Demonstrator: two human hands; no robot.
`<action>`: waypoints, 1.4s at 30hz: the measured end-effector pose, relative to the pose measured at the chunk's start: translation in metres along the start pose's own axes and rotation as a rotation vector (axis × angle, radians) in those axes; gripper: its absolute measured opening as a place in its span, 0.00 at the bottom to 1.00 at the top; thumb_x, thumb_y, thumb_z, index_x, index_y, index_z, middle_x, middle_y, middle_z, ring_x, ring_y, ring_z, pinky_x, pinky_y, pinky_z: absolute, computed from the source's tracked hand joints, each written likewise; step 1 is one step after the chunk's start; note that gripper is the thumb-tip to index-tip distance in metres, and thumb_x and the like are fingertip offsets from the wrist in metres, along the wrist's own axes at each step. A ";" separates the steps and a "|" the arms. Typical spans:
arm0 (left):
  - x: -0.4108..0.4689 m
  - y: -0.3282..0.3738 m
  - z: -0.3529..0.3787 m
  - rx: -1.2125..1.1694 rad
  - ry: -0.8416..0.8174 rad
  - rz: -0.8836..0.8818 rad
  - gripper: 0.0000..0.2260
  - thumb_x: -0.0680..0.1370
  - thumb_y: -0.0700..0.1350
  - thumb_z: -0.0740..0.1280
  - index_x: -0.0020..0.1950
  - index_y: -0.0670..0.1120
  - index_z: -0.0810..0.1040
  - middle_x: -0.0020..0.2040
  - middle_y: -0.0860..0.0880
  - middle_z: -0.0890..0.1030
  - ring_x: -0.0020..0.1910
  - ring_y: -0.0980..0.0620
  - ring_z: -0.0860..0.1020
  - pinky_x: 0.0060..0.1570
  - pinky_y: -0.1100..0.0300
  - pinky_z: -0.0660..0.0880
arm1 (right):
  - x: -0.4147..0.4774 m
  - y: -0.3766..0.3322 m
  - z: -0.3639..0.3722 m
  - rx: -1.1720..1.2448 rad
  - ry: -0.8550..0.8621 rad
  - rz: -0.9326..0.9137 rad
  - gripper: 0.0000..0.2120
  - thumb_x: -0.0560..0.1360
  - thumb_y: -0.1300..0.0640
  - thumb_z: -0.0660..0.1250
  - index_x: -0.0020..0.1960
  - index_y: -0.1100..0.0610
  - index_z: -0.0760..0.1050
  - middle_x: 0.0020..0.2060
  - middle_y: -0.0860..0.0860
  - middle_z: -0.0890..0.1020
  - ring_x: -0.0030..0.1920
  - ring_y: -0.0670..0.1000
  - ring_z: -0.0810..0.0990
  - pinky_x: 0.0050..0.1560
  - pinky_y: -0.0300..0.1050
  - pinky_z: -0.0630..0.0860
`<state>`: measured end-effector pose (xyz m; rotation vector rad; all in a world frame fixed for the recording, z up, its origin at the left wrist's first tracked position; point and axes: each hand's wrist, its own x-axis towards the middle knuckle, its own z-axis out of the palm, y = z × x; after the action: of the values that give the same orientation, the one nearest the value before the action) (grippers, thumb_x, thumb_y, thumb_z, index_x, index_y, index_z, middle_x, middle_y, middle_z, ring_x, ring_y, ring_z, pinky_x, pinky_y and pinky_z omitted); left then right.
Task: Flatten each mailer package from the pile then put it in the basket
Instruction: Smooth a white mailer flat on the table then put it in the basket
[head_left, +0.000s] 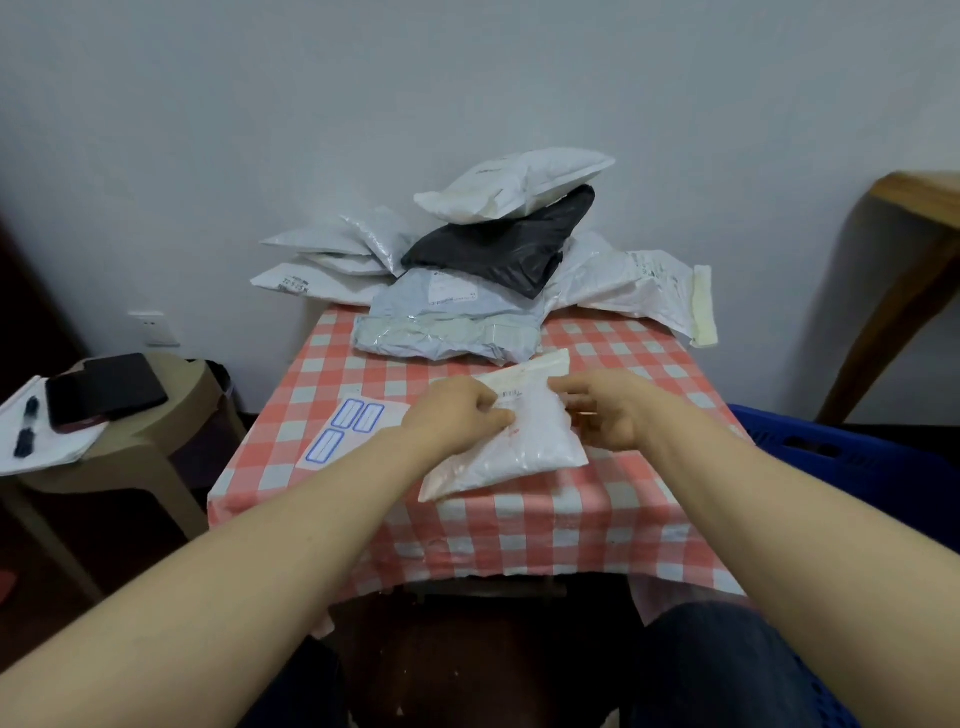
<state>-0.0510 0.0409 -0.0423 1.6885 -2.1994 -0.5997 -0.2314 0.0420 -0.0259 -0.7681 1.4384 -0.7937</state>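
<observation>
**Head view: two hands close on a white mailer (530, 447) at the table (623, 499)**

Seen from above, the white mailer lies on the near half of the table, just right of the middle. It is turned so that one corner points toward the table's far side. The left hand (457, 410) grips the mailer's left edge, its fingers curled down onto the plastic. The right hand (608, 415) holds the right edge, with the thumb across the top and the fingers bent round the side. Both bare forearms reach in from the table's near side. The mailer looks puffed rather than flat, and its printed label is too small to read.

A loose pile of mailers (447, 312), mostly white and grey, sits along the table's far edge. A black mailer (498, 249) lies near the top of the pile with a plump white one resting on it, and several bags hang past the table's far corners. A sheet of blue-bordered labels (348, 431) lies on the left side of the table, just beside the left hand. A red-and-white checked cloth covers the table and hangs over its near edge.

A blue basket (831, 452) stands just to the right of the table, with only its rim and part of a wall in view. To the left of the table, a beige stool (171, 415) carries a flat black case (104, 389), some papers and a pen (26, 426).
</observation>
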 end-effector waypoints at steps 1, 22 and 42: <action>0.001 0.001 -0.003 -0.015 0.009 0.002 0.19 0.76 0.52 0.67 0.31 0.45 0.65 0.32 0.46 0.68 0.32 0.49 0.71 0.34 0.56 0.64 | -0.002 -0.001 0.000 0.096 -0.044 0.014 0.04 0.76 0.61 0.65 0.49 0.62 0.73 0.40 0.55 0.76 0.39 0.53 0.75 0.39 0.48 0.76; 0.015 0.017 -0.018 -0.438 0.040 -0.114 0.10 0.71 0.38 0.69 0.42 0.30 0.79 0.39 0.41 0.76 0.37 0.50 0.71 0.39 0.58 0.69 | 0.000 0.007 0.011 0.205 -0.234 -0.038 0.02 0.75 0.64 0.66 0.46 0.62 0.78 0.36 0.52 0.83 0.41 0.49 0.81 0.44 0.42 0.80; 0.002 0.013 -0.055 -0.382 0.062 -0.043 0.11 0.72 0.40 0.70 0.42 0.30 0.79 0.35 0.41 0.75 0.35 0.50 0.72 0.36 0.59 0.72 | 0.008 0.005 0.005 0.303 -0.084 -0.116 0.04 0.75 0.67 0.65 0.46 0.59 0.77 0.31 0.52 0.84 0.31 0.48 0.83 0.31 0.40 0.80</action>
<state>-0.0364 0.0344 0.0116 1.5315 -1.8638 -0.8998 -0.2263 0.0384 -0.0345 -0.6469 1.1726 -1.0289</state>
